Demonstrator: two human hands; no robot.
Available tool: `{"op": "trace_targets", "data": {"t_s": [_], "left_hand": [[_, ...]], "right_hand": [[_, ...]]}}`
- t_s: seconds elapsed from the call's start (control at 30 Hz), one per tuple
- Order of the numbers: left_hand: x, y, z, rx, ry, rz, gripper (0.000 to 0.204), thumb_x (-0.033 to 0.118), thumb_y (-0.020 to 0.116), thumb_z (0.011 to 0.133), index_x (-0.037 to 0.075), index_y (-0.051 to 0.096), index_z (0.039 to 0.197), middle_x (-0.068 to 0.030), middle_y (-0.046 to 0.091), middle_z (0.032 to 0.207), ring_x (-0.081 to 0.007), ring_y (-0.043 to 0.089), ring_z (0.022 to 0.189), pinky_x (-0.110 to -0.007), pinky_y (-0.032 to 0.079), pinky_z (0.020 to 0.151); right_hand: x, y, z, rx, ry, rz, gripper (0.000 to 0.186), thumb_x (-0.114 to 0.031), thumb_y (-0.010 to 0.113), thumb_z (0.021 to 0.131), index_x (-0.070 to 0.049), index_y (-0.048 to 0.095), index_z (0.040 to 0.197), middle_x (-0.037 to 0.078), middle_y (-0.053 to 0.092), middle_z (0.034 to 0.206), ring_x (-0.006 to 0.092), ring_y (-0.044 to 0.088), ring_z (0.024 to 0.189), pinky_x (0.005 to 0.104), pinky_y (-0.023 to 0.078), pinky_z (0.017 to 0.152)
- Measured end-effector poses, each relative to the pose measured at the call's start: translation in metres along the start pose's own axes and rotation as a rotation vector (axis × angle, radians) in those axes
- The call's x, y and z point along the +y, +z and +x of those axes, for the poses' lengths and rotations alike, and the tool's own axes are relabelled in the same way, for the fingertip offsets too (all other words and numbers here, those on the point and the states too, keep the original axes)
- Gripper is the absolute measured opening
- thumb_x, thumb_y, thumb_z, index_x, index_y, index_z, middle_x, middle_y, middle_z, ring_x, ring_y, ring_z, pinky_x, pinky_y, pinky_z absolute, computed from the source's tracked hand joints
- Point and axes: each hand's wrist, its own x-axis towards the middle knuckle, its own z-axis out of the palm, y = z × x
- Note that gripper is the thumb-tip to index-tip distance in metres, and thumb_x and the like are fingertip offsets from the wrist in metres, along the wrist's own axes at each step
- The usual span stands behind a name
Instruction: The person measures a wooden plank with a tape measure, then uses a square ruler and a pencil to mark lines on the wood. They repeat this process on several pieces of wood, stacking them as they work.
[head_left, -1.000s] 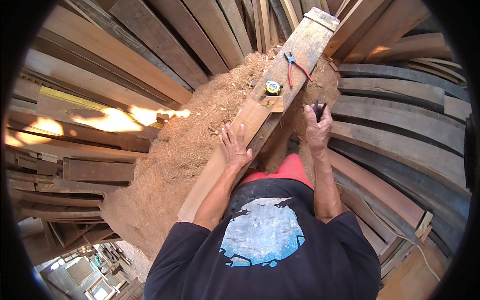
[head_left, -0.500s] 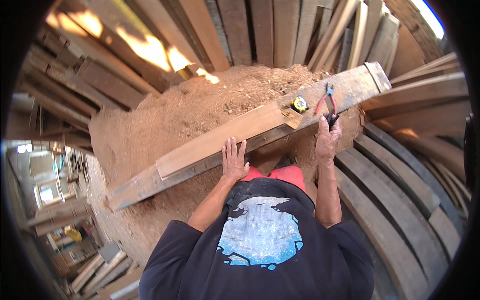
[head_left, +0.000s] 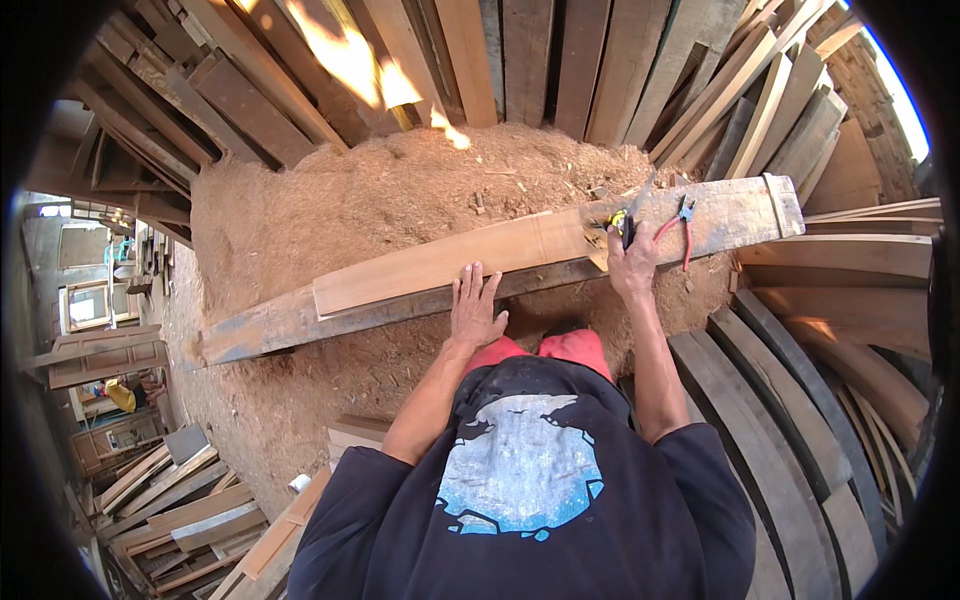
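A smooth pale-brown board [head_left: 420,268] lies lengthwise on a long, worn plank [head_left: 260,328]. My left hand [head_left: 476,308] rests flat on the board's near edge, fingers spread, holding nothing. At the board's right end, the fingers of my right hand [head_left: 632,264] close around a yellow-and-black tape measure [head_left: 620,224]. Those fingers partly hide it. Just beyond it a thin grey piece [head_left: 645,190] points away; whether it joins what I hold, I cannot tell. Pliers with red handles [head_left: 686,232] lie on the plank, right of that hand.
Sawdust [head_left: 330,215] is heaped behind the plank. Upright timber boards [head_left: 575,70] lean along the far side. Curved stacked beams [head_left: 745,430] stand close on my right. More loose wood [head_left: 175,510] lies at lower left.
My right hand has moved left from beside the pliers, where it held something black, to the tape measure. My left hand stays on the board. The whole view has shifted slightly.
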Motion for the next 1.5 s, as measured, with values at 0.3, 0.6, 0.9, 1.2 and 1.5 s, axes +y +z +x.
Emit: {"op": "trace_targets", "data": {"t_s": [0.3, 0.6, 0.9, 1.2, 1.5], "left_hand": [[0.007, -0.038, 0.001, -0.116, -0.152, -0.571, 0.061, 0.033, 0.074, 0.094, 0.005, 0.059, 0.146, -0.0277, 0.063, 0.146, -0.0395, 0.055, 0.144, -0.050, 0.043, 0.121], [-0.027, 0.040, -0.043, 0.024, -0.829, -1.493, 0.090, 0.052, 0.075, 0.098, 0.004, 0.032, 0.161, -0.0158, 0.066, 0.126, -0.0206, 0.066, 0.099, -0.036, 0.056, 0.078], [-0.069, 0.036, -0.013, 0.234, -1.054, -1.644, 0.112, 0.061, 0.076, 0.092, 0.006, 0.013, 0.167, -0.0215, 0.044, 0.154, -0.0350, 0.057, 0.126, -0.052, 0.054, 0.096], [-0.050, 0.015, -0.004, 0.455, -0.821, -0.619, 0.130, 0.072, 0.077, 0.082, -0.003, 0.013, 0.166, -0.0409, 0.022, 0.166, -0.0524, 0.022, 0.157, -0.068, 0.024, 0.123], [-0.034, -0.032, 0.040, 0.225, -0.951, -0.344, 0.135, 0.062, 0.084, 0.078, 0.014, -0.001, 0.172, -0.0507, 0.003, 0.164, -0.0663, 0.018, 0.151, -0.074, 0.022, 0.119]], "right_hand": [[0.029, 0.050, 0.013, -0.191, -0.145, -0.290, 0.037, -0.022, 0.072, 0.097, 0.003, 0.059, 0.121, 0.029, 0.066, 0.107, 0.0495, 0.061, 0.107, 0.0577, 0.048, 0.092], [0.033, 0.112, 0.038, -0.589, -0.154, -0.415, 0.048, -0.033, 0.067, 0.100, 0.000, 0.058, 0.133, 0.032, 0.068, 0.119, 0.0533, 0.063, 0.114, 0.0607, 0.048, 0.098], [0.035, 0.069, -0.034, -0.546, -0.352, -0.523, 0.034, -0.030, 0.069, 0.099, 0.000, 0.061, 0.113, 0.027, 0.070, 0.109, 0.0448, 0.066, 0.104, 0.0553, 0.051, 0.092], [-0.023, 0.038, -0.133, -0.812, -0.199, -0.471, 0.043, -0.037, 0.081, 0.091, -0.001, 0.061, 0.105, 0.026, 0.070, 0.089, 0.0458, 0.070, 0.087, 0.0579, 0.056, 0.079], [-0.068, 0.077, -0.177, -1.017, -0.046, -0.270, 0.051, -0.040, 0.083, 0.089, 0.000, 0.060, 0.110, 0.026, 0.070, 0.096, 0.0466, 0.070, 0.095, 0.0555, 0.055, 0.086]]}}
